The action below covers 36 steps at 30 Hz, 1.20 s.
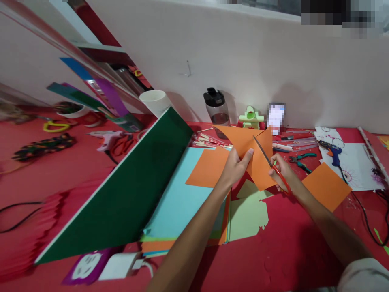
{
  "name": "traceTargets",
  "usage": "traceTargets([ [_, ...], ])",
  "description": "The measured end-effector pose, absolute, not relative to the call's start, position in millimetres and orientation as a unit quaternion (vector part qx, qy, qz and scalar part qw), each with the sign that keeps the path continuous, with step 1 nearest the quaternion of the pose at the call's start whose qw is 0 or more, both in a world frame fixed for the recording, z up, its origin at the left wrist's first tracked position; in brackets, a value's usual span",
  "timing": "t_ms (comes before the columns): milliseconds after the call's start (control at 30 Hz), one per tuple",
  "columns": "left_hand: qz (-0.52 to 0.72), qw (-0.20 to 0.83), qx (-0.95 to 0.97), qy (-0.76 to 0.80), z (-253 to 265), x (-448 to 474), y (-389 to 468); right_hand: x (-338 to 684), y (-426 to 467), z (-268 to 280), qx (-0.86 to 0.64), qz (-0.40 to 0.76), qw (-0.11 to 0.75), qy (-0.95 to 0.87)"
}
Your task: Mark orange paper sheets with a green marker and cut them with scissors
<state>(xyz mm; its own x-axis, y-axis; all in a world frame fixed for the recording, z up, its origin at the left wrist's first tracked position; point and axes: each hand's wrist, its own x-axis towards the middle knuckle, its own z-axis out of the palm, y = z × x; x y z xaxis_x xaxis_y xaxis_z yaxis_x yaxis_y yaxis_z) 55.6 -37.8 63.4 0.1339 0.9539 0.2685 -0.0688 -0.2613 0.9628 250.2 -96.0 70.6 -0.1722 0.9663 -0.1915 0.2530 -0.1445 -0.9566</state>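
An orange sheet [261, 172], plain and matt, is held tilted right of centre in the frame, one sharp corner pointing left, another downward. A line runs near its top; slit or crease, I cannot tell. The left hand [238, 164] pinches it, thumb on top. The right hand's [284, 170] fingers are wrapped round the red handles of scissors [282, 180], whose dark blades lie against the sheet.

At lower left, a purple-and-white block [88, 265] carries dark marks too blurred to read; the phone [276, 118] at upper right has a pixelated screen.

The red desk [291, 251] meets a pale wall [243, 52] behind. Its surface shows at lower right, between jagged-edged green paper [247, 219] and the right forearm. A raised dark green board [121, 194] borders the left.
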Motion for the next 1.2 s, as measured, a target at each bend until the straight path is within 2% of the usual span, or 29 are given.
traceTargets([
  [400, 0.498, 0.515, 0.602, 0.353, 68.1, 58.3, -43.4, 255.9, -91.6, 67.0, -0.478, 0.506, 0.372, -0.614],
  [1200, 0.490, 0.532, 0.598, 0.346, 71.2, 59.1, -45.0, 253.4, -94.3, 56.9, -0.499, 0.514, 0.389, -0.579],
])
